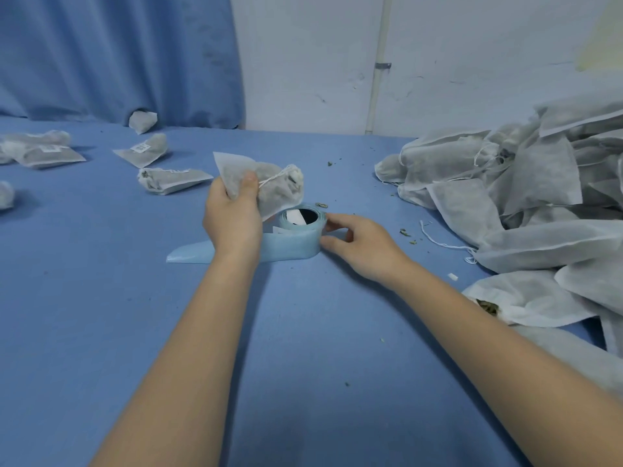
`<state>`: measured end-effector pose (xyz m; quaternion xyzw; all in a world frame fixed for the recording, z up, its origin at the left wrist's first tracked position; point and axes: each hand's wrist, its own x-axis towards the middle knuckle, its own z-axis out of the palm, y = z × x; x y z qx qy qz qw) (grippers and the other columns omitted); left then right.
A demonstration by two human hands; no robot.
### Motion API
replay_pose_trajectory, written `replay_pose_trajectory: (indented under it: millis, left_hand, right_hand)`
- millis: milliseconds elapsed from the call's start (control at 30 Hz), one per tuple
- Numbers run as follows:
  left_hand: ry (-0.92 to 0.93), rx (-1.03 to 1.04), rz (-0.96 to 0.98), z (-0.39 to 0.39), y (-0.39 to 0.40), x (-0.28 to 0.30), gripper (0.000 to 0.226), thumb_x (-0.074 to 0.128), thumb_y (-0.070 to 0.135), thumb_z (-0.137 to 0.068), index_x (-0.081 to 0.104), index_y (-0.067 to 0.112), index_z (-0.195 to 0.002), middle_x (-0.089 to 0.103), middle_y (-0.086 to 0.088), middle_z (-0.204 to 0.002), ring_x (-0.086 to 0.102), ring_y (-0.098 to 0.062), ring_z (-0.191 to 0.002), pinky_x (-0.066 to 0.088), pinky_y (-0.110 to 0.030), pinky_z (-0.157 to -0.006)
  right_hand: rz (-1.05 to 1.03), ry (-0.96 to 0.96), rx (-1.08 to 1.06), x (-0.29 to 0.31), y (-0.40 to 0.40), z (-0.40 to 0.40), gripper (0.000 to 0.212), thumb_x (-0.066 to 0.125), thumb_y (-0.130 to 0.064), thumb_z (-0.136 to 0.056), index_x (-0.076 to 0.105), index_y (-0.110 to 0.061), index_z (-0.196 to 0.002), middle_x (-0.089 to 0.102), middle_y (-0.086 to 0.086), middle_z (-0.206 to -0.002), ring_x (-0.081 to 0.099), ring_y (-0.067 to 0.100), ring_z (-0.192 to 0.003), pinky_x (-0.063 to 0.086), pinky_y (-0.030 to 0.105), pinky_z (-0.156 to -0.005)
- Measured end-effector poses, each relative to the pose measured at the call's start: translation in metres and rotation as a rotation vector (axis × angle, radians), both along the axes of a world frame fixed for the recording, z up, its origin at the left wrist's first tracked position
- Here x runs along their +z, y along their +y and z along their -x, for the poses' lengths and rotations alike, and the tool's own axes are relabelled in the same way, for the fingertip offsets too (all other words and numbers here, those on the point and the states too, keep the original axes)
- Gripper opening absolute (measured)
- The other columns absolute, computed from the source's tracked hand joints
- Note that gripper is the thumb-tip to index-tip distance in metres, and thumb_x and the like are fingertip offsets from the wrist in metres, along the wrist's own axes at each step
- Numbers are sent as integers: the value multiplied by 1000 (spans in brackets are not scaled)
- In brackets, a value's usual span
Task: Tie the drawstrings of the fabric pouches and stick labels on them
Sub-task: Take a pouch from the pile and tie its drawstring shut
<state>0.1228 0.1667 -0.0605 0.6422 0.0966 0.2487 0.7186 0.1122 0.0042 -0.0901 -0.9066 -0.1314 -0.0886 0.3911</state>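
My left hand (232, 217) grips a filled white fabric pouch (269, 187), thumb on top, and holds it just above the table. The pouch's neck is gathered at its right end and a white drawstring runs across it. Right below the pouch stands a pale blue label roll (300, 230) with a strip of backing trailing to the left. My right hand (357, 244) touches the right side of the roll with thumb and fingertips slightly curled around it.
A large heap of white pouches (526, 203) fills the right side of the blue table (303, 348). Several labelled pouches (168, 178) lie at the back left. A loose white string (441, 242) and herb crumbs lie near the heap. Curtain and wall stand behind.
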Motion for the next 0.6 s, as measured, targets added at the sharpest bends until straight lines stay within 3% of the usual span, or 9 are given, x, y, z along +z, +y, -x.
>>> replay_pose_trajectory:
  millis: [100,200,333,600]
  left_hand:
    - [10,-19,-59,-3,-2,2,12,57,27,-91,59,16,-95,66,-8,-104,60,-31,-105,49,-51,-92]
    - [-6,-5,-158,-4,-4,1,13,57,29,-91,56,17,-86,61,2,-88,59,-30,-102,49,-50,-90]
    - [-19,44,-246,-3,-6,0,22,57,30,-91,48,26,-72,54,13,-76,54,-20,-88,46,-34,-87]
    - [-3,74,-294,-3,-7,-1,24,57,30,-91,46,26,-71,55,10,-81,52,-17,-88,41,-30,-83]
  right_hand:
    - [-74,-21,-72,-1,0,-3,23,69,-23,-85,68,-22,-108,60,-16,-89,47,-10,-67,33,1,-64]
    - [-210,5,-128,-3,0,-3,27,79,-22,-77,65,-20,-100,58,-18,-76,51,-6,-64,37,0,-63]
    - [-345,-6,-164,-5,4,0,26,83,-16,-71,60,-23,-79,63,-11,-73,56,-7,-57,41,2,-60]
    - [-288,-85,-228,-6,7,6,25,83,-23,-70,59,-28,-66,61,-14,-66,55,-9,-57,38,3,-58]
